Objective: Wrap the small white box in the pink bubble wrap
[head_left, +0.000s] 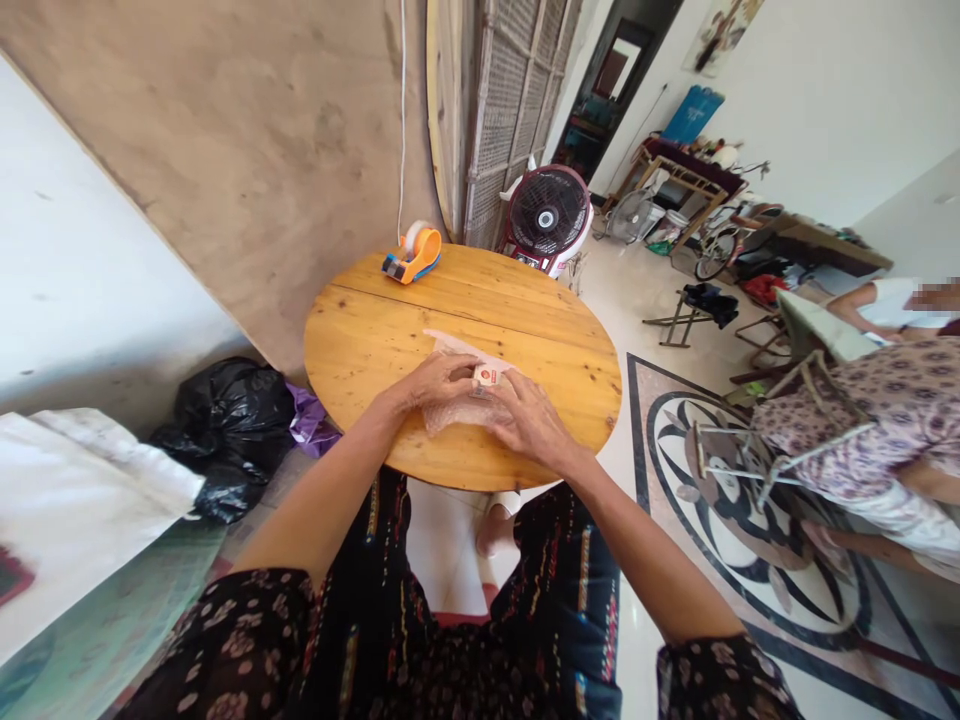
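A small white box with a red label (487, 376) lies on a sheet of bubble wrap (456, 348) on the round wooden table (375, 340). My left hand (436, 382) rests on the wrap just left of the box, fingers curled and touching it. My right hand (529, 417) presses on the wrap at the box's right, fingers bent over the plastic. Both hands close around the box and the wrap together.
An orange tape dispenser (413, 254) stands at the table's far edge. A red fan (547, 216) stands behind the table. A black bag (229, 420) and purple plastic (311, 422) lie on the floor at left. Another person (885, 420) sits at right.
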Motion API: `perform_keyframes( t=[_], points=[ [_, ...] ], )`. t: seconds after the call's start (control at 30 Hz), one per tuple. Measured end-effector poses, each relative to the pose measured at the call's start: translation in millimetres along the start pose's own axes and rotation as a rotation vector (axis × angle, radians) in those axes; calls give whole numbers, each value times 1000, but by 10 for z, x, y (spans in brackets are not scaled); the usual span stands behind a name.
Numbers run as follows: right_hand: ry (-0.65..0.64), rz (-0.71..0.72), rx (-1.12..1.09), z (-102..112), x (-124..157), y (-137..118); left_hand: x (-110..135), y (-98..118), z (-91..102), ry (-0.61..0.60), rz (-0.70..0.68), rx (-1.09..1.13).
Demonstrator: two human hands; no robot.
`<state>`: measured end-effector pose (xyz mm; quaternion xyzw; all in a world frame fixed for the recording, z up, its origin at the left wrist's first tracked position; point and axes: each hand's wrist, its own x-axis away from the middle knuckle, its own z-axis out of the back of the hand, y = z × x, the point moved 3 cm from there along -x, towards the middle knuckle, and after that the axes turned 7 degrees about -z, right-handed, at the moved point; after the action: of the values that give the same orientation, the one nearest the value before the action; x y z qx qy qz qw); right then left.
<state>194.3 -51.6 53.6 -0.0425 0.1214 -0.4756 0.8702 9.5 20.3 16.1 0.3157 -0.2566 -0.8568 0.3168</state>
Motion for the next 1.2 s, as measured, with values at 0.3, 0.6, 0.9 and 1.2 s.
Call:
perform_keyframes(
  t=[0.3,0.6,0.9,1.2],
  points=[
    [126,-79,-116,57,-248,32,10,60,46,-15,3,140],
    [53,-265,50,85,-438,93,39,59,146,74,23,297],
    [47,-307,-52,65,-576,224,-20,75,73,185,77,200],
    [78,-320,-539,-97,-591,601,-25,-17,3,254,202,286]
  ],
)
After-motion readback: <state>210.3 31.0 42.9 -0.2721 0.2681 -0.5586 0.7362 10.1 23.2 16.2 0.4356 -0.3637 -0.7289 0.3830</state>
